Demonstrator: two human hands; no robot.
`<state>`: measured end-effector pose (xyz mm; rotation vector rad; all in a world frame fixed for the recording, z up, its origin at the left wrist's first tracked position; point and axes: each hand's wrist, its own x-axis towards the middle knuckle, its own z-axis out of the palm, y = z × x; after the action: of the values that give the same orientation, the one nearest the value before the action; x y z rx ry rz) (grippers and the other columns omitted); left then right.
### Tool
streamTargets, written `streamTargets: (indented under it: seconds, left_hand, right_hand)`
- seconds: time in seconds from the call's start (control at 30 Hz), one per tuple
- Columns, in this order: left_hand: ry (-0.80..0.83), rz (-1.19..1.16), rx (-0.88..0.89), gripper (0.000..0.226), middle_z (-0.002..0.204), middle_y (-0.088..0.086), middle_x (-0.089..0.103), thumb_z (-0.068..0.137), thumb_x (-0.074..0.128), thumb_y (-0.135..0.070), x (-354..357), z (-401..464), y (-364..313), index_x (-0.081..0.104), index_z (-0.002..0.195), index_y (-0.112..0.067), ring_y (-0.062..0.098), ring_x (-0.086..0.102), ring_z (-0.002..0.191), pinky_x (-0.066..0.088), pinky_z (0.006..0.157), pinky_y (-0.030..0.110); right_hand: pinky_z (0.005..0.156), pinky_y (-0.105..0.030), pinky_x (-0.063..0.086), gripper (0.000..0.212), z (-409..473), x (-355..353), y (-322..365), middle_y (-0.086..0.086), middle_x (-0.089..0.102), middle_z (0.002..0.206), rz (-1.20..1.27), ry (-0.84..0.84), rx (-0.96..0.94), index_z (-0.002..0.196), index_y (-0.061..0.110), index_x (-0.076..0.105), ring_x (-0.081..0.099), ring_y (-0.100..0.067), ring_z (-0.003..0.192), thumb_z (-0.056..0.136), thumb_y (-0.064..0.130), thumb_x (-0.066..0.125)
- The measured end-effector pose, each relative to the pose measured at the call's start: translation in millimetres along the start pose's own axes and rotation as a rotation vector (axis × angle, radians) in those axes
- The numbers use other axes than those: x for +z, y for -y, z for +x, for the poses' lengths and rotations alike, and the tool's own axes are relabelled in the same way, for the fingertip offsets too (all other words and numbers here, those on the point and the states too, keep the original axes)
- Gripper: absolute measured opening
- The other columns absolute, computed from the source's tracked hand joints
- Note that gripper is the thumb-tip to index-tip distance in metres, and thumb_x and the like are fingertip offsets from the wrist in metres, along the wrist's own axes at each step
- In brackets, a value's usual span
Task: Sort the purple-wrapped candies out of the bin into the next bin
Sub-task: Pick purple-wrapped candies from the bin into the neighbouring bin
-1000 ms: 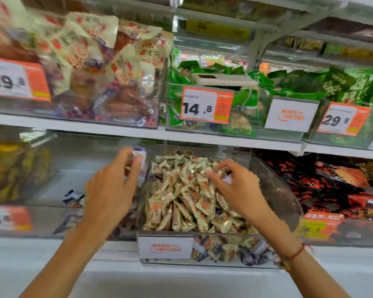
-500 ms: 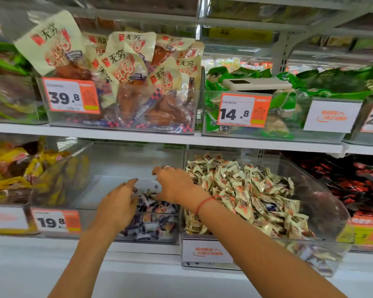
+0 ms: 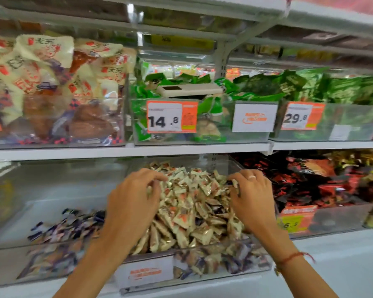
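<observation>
A clear middle bin (image 3: 235, 163) is heaped with cream-and-orange wrapped candies (image 3: 187, 214), with a few dark purple ones showing among them. Both hands are over this pile. My left hand (image 3: 131, 207) rests on the pile's left side with bent fingers, and I see nothing held in it. My right hand (image 3: 253, 198) is at the right side, its fingertips pinching a small dark purple-wrapped candy (image 3: 231, 182). The clear bin to the left (image 3: 52, 186) holds a low layer of purple-wrapped candies (image 3: 69, 224).
The shelf above carries bins of cream snack packs (image 3: 52, 87) and green packs (image 3: 181, 117) with orange price tags. Red-and-black packets (image 3: 306, 181) fill the bin to the right. A white shelf ledge (image 3: 342, 265) runs in front.
Both hands moved right from the left bin of purple candies back onto the cream candy pile. The view also shifted right.
</observation>
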<state>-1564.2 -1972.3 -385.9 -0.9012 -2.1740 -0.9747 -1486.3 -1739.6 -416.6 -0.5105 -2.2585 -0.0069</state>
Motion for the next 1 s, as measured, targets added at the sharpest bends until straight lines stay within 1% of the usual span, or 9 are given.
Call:
streamTargets:
  seconds: [0.17,0.27,0.33,0.43,0.53,0.73,0.8,0.9,1.0]
  left_hand:
    - [0.397,0.055,0.093,0.027,0.120,-0.014,0.063,0.097,0.049,-0.024,98,46,-40,0.065,0.113,-0.038,0.011,0.063,0.099,0.050,0.076,0.026]
    - [0.591,0.058,0.088,0.032,0.126,-0.004,0.061,0.100,0.044,-0.020,152,68,-51,0.059,0.125,-0.033,0.021,0.064,0.096,0.048,0.069,0.030]
    - [0.656,0.121,0.076,0.035,0.132,0.002,0.057,0.100,0.043,-0.020,185,76,-50,0.054,0.132,-0.032,0.027,0.060,0.109,0.049,0.082,0.036]
    - [0.677,0.207,0.047,0.032,0.130,0.004,0.058,0.099,0.047,-0.027,220,81,-50,0.054,0.130,-0.029,0.027,0.057,0.115,0.048,0.092,0.037]
    - [0.598,0.250,-0.020,0.030,0.125,0.004,0.062,0.094,0.059,-0.032,230,85,-57,0.061,0.124,-0.027,0.026,0.058,0.114,0.047,0.083,0.032]
    - [0.524,0.150,0.016,0.017,0.101,-0.004,0.071,0.090,0.063,-0.037,202,81,-53,0.070,0.104,-0.031,0.012,0.059,0.065,0.043,0.060,0.025]
    - [0.497,0.038,0.002,0.012,0.090,-0.009,0.069,0.090,0.063,-0.037,181,78,-47,0.070,0.098,-0.031,0.006,0.057,0.059,0.044,0.056,0.023]
    - [0.495,-0.370,-0.162,0.009,0.092,-0.009,0.069,0.088,0.066,-0.031,143,70,-44,0.069,0.095,-0.026,0.005,0.065,0.083,0.047,0.070,0.019]
    - [0.526,-0.689,-0.313,0.010,0.084,-0.008,0.074,0.088,0.066,-0.029,112,61,-53,0.069,0.096,-0.025,-0.001,0.067,0.078,0.047,0.063,0.009]
  right_hand:
    - [0.075,-0.047,0.049,0.043,-5,-4,-58,-0.011,0.053,0.128,0.088,0.130,0.186,0.131,0.016,0.055,0.055,-0.036,0.103,0.090,0.003,0.056]
    - [0.068,-0.039,0.046,0.035,-11,-2,-69,-0.005,0.048,0.133,0.244,0.231,0.187,0.136,0.019,0.049,0.057,-0.024,0.084,0.103,0.015,0.041]
    - [0.061,-0.032,0.040,0.033,-13,-1,-70,-0.005,0.050,0.129,0.272,0.240,0.150,0.134,0.019,0.053,0.051,-0.018,0.071,0.104,0.018,0.039]
    - [0.060,-0.029,0.039,0.032,-12,-3,-72,-0.004,0.051,0.126,0.264,0.256,0.146,0.132,0.021,0.054,0.047,-0.014,0.068,0.104,0.019,0.038]
    - [0.072,-0.042,0.049,0.029,-11,-4,-71,-0.004,0.055,0.123,0.279,0.242,0.151,0.127,0.023,0.057,0.057,-0.023,0.085,0.103,0.019,0.040]
    - [0.069,-0.037,0.052,0.027,-1,-9,-71,-0.001,0.065,0.108,0.293,0.159,0.238,0.120,0.022,0.062,0.061,-0.021,0.092,0.095,0.018,0.055]
    - [0.072,-0.038,0.052,0.027,3,-8,-69,-0.002,0.065,0.108,0.280,0.111,0.225,0.118,0.021,0.064,0.058,-0.023,0.097,0.092,0.016,0.056]
    - [0.074,-0.033,0.045,0.023,7,-9,-60,-0.003,0.063,0.109,0.271,0.021,0.178,0.115,0.018,0.066,0.052,-0.024,0.100,0.096,0.019,0.055]
    - [0.071,-0.031,0.045,0.027,8,-13,-43,0.001,0.065,0.100,0.381,0.051,0.152,0.113,0.017,0.067,0.056,-0.017,0.092,0.100,0.031,0.049]
